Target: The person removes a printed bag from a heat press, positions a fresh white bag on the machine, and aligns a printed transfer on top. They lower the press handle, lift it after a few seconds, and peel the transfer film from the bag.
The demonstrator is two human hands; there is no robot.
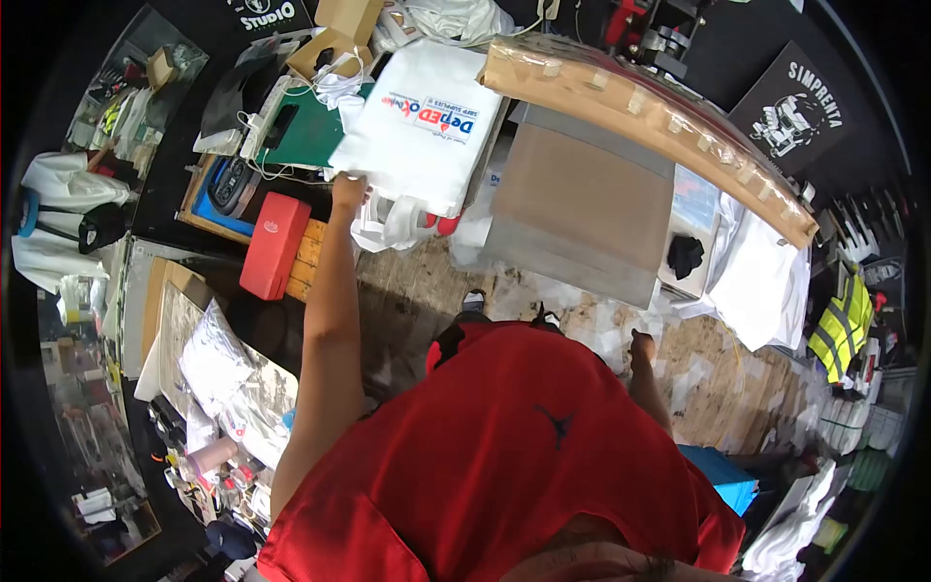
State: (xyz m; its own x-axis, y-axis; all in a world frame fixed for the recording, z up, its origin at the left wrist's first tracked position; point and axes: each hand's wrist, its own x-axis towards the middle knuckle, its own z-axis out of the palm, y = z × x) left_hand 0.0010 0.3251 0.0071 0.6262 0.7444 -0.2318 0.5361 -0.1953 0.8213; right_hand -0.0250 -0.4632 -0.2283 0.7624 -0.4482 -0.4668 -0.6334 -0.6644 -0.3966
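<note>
A white tote bag (427,121) with blue and red "DepED" print lies flat at the upper middle, its lettering upside down to me. Its white strap loops (393,225) hang over the near edge. My left hand (349,187) is closed on the bag's near left corner, with the fingers partly hidden. Low at my side hangs my right hand (641,343), apart from anything around it; its fingers are too small and dark to make out. To the right of the bag lies a wide brown-grey sheet or board (587,184).
A long taped cardboard box (650,102) spans the back right. Left of my left arm stands a red box (275,245). A green board (305,128) lies beside the bag. White cloth (761,276) drapes at the right, near a black bundle (685,255). Scraps litter the floor (718,388).
</note>
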